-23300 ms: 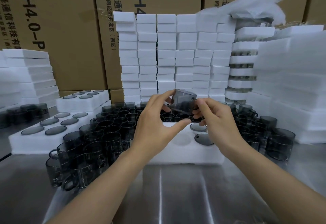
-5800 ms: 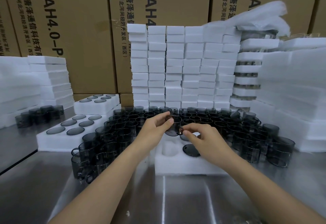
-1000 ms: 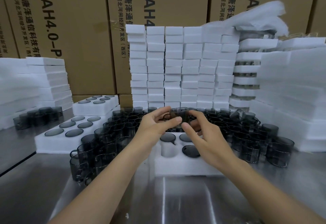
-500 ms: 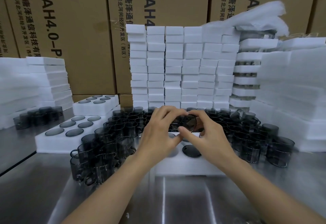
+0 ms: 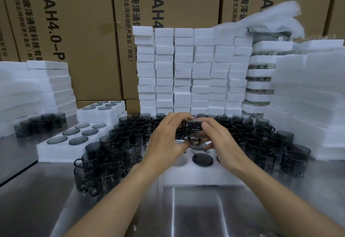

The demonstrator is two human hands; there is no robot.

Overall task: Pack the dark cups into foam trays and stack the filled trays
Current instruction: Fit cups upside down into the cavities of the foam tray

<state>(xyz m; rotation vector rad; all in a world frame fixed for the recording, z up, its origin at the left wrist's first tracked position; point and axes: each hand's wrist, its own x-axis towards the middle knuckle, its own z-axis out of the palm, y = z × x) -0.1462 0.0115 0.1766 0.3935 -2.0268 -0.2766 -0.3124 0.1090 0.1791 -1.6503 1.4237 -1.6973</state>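
Both hands hold one dark glass cup (image 5: pixel 193 128) tilted on its side, handle toward me, just above the white foam tray (image 5: pixel 201 175) in front of me. My left hand (image 5: pixel 166 138) grips the cup from the left. My right hand (image 5: pixel 222 139) holds it from the right and above. The tray shows one empty round hole (image 5: pixel 180 161) and a hole filled with a dark cup (image 5: pixel 202 159); its far holes are hidden behind my hands. Many loose dark cups (image 5: pixel 115 152) crowd the metal table (image 5: pixel 130 208) on both sides of the tray.
Two filled foam trays (image 5: pixel 61 145) sit at the left, one behind the other. Tall stacks of white foam (image 5: pixel 186 68) stand behind the cups, more foam at the left (image 5: pixel 37 87) and right (image 5: pixel 308 96). Cardboard boxes (image 5: pixel 84 31) form the back wall.
Over the last second both hands turned the cup from upright onto its side and brought it slightly lower, toward the tray. The tray and the loose cups stayed put.
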